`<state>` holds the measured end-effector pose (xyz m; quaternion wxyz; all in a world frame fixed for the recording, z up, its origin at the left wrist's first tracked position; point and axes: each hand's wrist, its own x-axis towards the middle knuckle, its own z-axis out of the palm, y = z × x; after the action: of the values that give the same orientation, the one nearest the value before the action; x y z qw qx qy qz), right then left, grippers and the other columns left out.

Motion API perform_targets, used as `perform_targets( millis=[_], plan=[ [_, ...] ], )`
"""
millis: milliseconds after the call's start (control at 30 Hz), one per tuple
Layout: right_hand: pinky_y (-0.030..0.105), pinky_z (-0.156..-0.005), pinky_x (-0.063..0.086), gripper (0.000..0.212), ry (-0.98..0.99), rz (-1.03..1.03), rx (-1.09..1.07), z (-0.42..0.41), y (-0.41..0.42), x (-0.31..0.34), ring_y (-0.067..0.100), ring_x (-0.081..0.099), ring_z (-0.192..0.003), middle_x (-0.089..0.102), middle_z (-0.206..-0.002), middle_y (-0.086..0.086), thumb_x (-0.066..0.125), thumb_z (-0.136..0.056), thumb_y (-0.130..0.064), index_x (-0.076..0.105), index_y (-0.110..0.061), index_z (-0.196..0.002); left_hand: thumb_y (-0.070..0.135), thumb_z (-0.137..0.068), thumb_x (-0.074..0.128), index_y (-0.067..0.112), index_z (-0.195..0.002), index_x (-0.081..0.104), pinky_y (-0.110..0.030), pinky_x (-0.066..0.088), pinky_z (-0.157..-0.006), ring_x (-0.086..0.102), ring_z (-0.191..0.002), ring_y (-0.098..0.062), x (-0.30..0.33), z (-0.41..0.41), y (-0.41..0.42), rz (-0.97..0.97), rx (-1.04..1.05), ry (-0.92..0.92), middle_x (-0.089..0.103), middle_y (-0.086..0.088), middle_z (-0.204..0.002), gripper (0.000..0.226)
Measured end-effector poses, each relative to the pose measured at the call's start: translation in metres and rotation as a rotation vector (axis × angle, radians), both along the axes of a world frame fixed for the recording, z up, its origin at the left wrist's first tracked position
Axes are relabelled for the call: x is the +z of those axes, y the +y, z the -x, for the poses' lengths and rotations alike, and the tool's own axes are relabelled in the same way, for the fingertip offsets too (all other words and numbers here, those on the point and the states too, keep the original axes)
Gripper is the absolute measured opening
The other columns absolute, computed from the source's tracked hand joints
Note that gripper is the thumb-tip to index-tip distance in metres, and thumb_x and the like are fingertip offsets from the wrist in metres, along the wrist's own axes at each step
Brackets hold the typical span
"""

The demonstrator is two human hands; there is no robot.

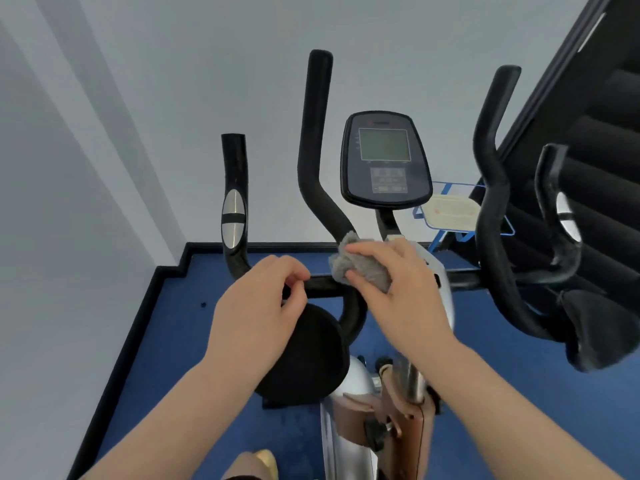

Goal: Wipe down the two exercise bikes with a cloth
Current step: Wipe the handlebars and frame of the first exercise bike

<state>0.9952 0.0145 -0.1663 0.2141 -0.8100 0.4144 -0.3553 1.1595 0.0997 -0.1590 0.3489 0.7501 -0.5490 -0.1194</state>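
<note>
An exercise bike stands in front of me with black handlebars and a console with a grey screen. My right hand grips a grey fluffy cloth and presses it on the base of the inner left handlebar, where it meets the crossbar. My left hand hovers at the crossbar with fingers loosely curled; whether it touches the bar is unclear. The outer left grip carries a silver pulse sensor. The right handlebars rise at the right.
Blue carpet covers the floor up to a white wall with black skirting. Black padded equipment stands at the far right. A blue wire rack with a pale tray sits behind the console. The bike's silver and brown frame runs below my hands.
</note>
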Motion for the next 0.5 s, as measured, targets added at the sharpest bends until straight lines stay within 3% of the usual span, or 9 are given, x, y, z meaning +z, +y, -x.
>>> perform_targets(
  millis=[233, 300, 400, 500],
  plan=[
    [0.028, -0.068, 0.047, 0.026, 0.027, 0.132, -0.026, -0.015, -0.002, 0.002, 0.010, 0.050, -0.078, 0.050, -0.092, -0.004, 0.073, -0.082, -0.022, 0.066, -0.023, -0.108, 0.017, -0.090, 0.061, 0.038, -0.093, 0.066, -0.015, 0.037, -0.062, 0.053, -0.065, 0.008, -0.001, -0.004, -0.003, 0.019, 0.031, 0.162, 0.064, 0.025, -0.086, 0.021],
    [0.034, -0.072, 0.047, 0.027, 0.009, 0.224, 0.005, -0.032, -0.025, 0.020, 0.016, 0.053, -0.083, 0.054, -0.093, -0.001, 0.072, -0.083, -0.022, 0.068, -0.022, -0.109, 0.018, -0.089, 0.062, 0.038, -0.092, 0.066, -0.013, 0.035, -0.061, 0.053, -0.063, 0.008, -0.002, -0.005, -0.004, 0.005, 0.010, 0.163, 0.063, 0.027, -0.086, 0.021],
    [0.036, -0.084, 0.038, 0.026, 0.275, 0.343, 0.084, -0.061, -0.044, 0.035, 0.025, 0.049, -0.100, 0.056, -0.109, 0.006, 0.067, -0.086, -0.018, 0.070, -0.023, -0.112, 0.020, -0.089, 0.061, 0.039, -0.092, 0.065, -0.016, 0.035, -0.059, 0.053, -0.061, 0.002, -0.004, -0.008, -0.004, -0.016, 0.015, 0.164, 0.059, 0.034, -0.093, 0.020],
    [0.040, -0.083, 0.042, 0.023, 0.475, 0.353, 0.229, -0.045, -0.050, 0.032, 0.028, 0.046, -0.098, 0.051, -0.113, 0.009, 0.066, -0.084, -0.012, 0.071, -0.018, -0.105, 0.022, -0.090, 0.059, 0.041, -0.094, 0.063, -0.017, 0.037, -0.060, 0.053, -0.063, 0.001, -0.004, -0.007, -0.003, -0.012, 0.025, 0.161, 0.057, 0.033, -0.095, 0.019]
  ],
)
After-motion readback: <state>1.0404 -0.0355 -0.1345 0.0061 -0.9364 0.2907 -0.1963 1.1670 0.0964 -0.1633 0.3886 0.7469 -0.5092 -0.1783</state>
